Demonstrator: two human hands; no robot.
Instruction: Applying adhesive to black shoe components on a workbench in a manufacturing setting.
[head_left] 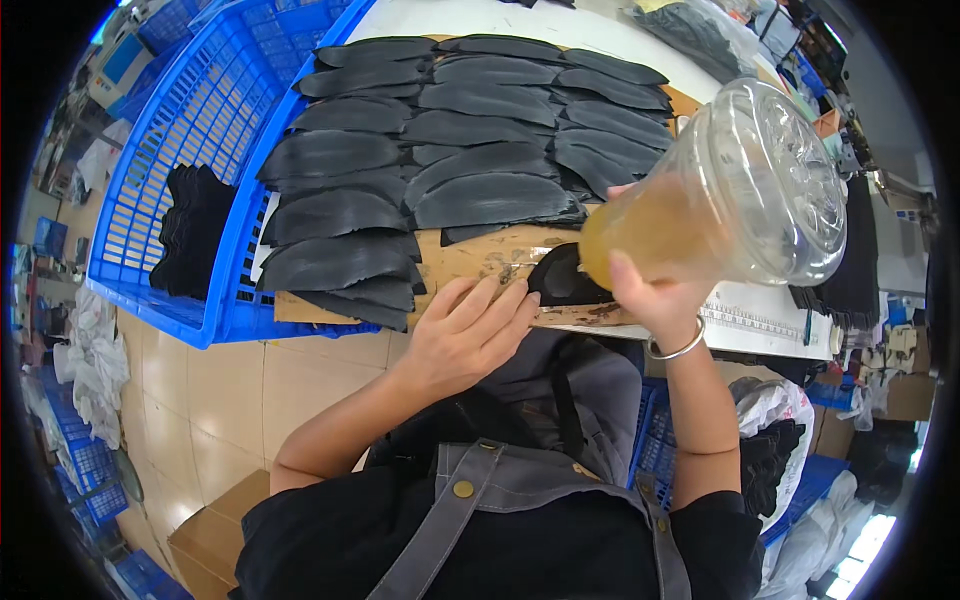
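My right hand (pixel 660 285) is wrapped round a clear plastic jar (pixel 690 205) with something amber-coloured in its narrower end. The jar is tilted, that end down over a curved black piece (pixel 565 277) and the wide clear end up to the right. Whether the jar touches the piece is hidden. My left hand (pixel 478 325) lies at the near edge of a brown board (pixel 470 258), fingers extended, fingertips at the left end of the black piece. Beyond, overlapping rows of similar curved black pieces (pixel 490 195) cover most of the board.
A blue plastic basket (pixel 215 320) stands left of the board, holding a stack of black wavy-edged pieces (pixel 190 230). On the right a ruler (pixel 760 320) lies along the white table edge. A cardboard box (pixel 225 530) sits on the tiled floor, lower left.
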